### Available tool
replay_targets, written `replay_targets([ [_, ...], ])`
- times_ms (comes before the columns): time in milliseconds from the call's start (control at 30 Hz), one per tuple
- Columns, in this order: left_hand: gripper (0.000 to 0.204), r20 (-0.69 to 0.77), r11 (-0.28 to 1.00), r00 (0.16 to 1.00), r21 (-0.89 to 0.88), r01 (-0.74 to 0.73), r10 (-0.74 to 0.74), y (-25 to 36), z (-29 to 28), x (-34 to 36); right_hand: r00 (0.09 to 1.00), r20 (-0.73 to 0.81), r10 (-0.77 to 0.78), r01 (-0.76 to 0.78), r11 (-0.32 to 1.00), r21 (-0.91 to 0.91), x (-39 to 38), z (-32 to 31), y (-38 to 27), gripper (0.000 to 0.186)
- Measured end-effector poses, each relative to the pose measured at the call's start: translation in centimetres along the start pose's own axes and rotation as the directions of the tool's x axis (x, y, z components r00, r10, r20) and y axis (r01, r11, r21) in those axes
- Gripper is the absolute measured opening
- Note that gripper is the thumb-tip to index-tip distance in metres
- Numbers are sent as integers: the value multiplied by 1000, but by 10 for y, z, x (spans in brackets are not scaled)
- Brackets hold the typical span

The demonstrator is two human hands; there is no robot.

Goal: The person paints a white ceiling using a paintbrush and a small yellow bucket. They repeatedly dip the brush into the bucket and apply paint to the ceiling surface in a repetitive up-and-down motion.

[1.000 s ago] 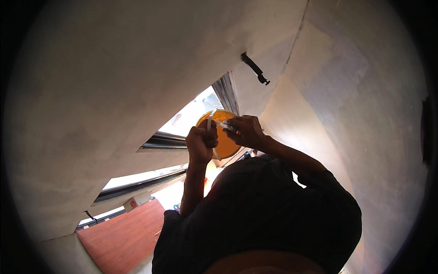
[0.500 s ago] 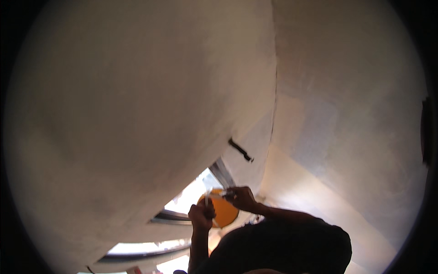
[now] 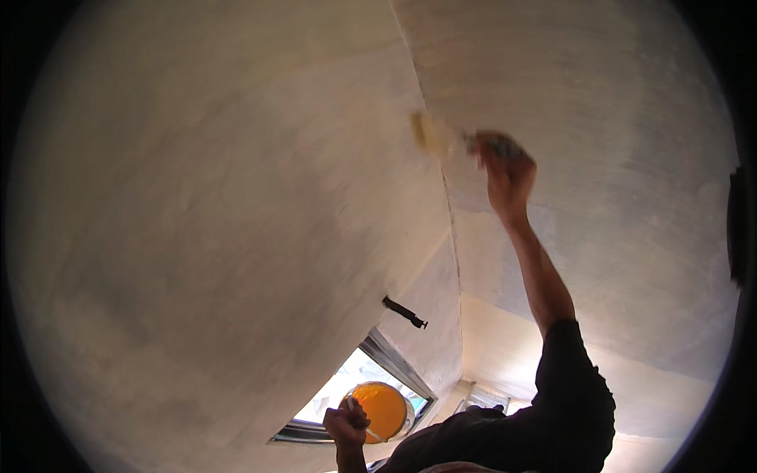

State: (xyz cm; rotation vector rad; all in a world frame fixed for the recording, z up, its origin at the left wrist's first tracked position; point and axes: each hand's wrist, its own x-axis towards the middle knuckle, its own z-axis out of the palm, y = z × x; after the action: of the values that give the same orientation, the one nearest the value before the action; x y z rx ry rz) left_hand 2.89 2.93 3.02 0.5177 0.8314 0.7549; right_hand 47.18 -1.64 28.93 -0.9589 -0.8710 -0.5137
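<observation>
My right hand [image 3: 507, 162] is raised on an outstretched arm, its fingers closed round the handle of a paintbrush. The wide, pale yellowish head of the paintbrush [image 3: 426, 132] is smeared by motion and lies over the seam between two plastered surfaces; whether it touches them I cannot tell. Low in the picture, my left hand [image 3: 347, 423] grips the pale handle of a bucket [image 3: 380, 411], which shows orange inside. The bucket hangs in front of the bright window.
A large plastered wall [image 3: 236, 197] meets another plastered surface [image 3: 591, 158] along a dark seam. A short black fitting [image 3: 404, 312] sticks out of the wall above the window [image 3: 335, 388]. A dark object [image 3: 737, 229] shows at the right rim.
My right hand has gone from beside the bucket up to the seam, carrying the paintbrush. The left hand still holds the bucket, lower in the picture. The whole view has shifted.
</observation>
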Motion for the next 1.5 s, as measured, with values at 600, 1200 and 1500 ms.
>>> replay_targets([
  [600,26,-199,997,977,22,-74,77,2,-3,-9,874,-187,-449,333,833,-442,170,85,79,22],
  [1200,23,-48,997,997,-41,-58,56,-6,-28,-9,877,-132,-461,471,881,48,52,167,-50,10],
  [1500,26,-28,999,1000,45,0,1,-3,-21,-14,831,-185,-524,552,744,377,0,152,-187,12],
])
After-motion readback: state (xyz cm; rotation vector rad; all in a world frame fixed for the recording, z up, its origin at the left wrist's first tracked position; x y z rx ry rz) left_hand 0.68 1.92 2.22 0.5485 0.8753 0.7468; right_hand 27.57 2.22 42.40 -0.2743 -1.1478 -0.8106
